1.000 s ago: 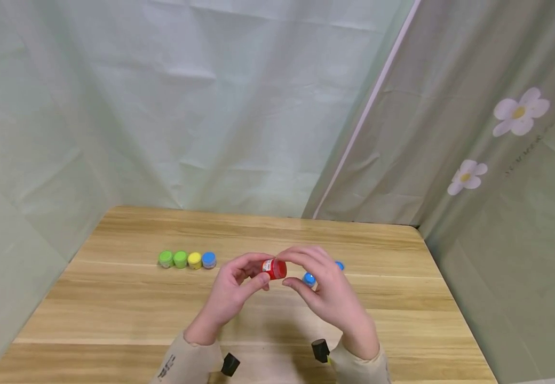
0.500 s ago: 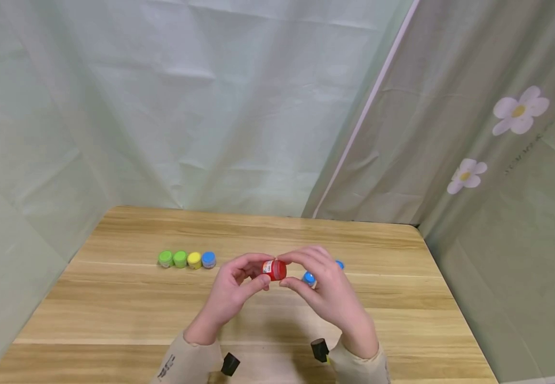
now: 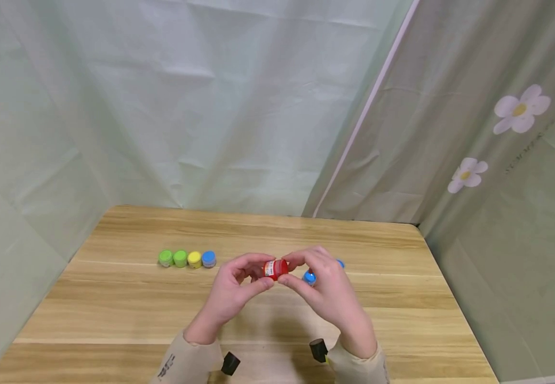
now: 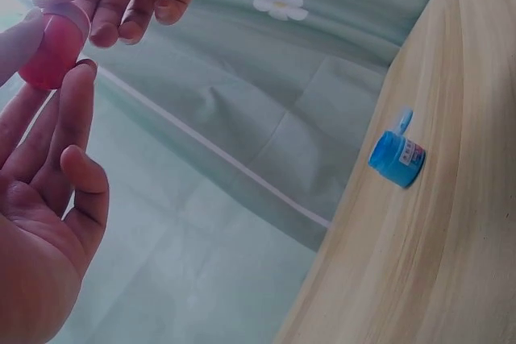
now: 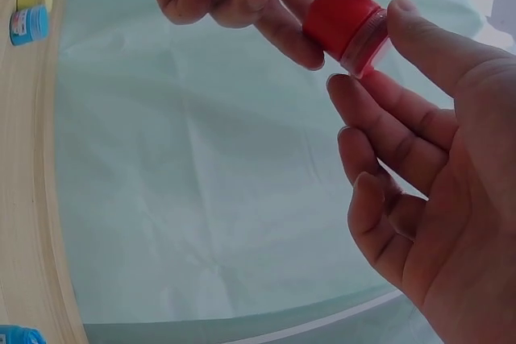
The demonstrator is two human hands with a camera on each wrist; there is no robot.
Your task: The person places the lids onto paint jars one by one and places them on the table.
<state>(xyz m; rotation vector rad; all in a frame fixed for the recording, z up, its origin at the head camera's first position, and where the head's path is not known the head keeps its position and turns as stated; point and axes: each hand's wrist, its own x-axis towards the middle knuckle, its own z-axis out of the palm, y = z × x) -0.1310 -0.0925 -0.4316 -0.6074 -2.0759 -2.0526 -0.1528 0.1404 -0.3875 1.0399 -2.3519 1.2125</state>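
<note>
Raised over the table, a small red jar [image 3: 275, 269] with a white label lies on its side between both hands. My left hand [image 3: 231, 290] grips its body with thumb and fingers. At the other end, my right hand [image 3: 323, 285] pinches the jar's lid [image 5: 369, 40] between thumb and fingertips, as the right wrist view shows. Beyond the right hand stands a small blue jar [image 4: 397, 159], partly hidden in the head view. A blue lid [image 4: 404, 121] is beside that jar, its edge peeking out past the right hand in the head view.
On the left of the wooden table [image 3: 128, 309] is a row of small jars: two green jars [image 3: 180, 259], a yellow jar [image 3: 194, 260] and a blue-lidded jar [image 3: 208, 259]. Curtains [image 3: 239, 106] hang behind the table and along its sides.
The right thumb, apart from the red jar a second ago, has come in against its lid, and the right fingers have drawn in around it. The jar has shifted very slightly right.
</note>
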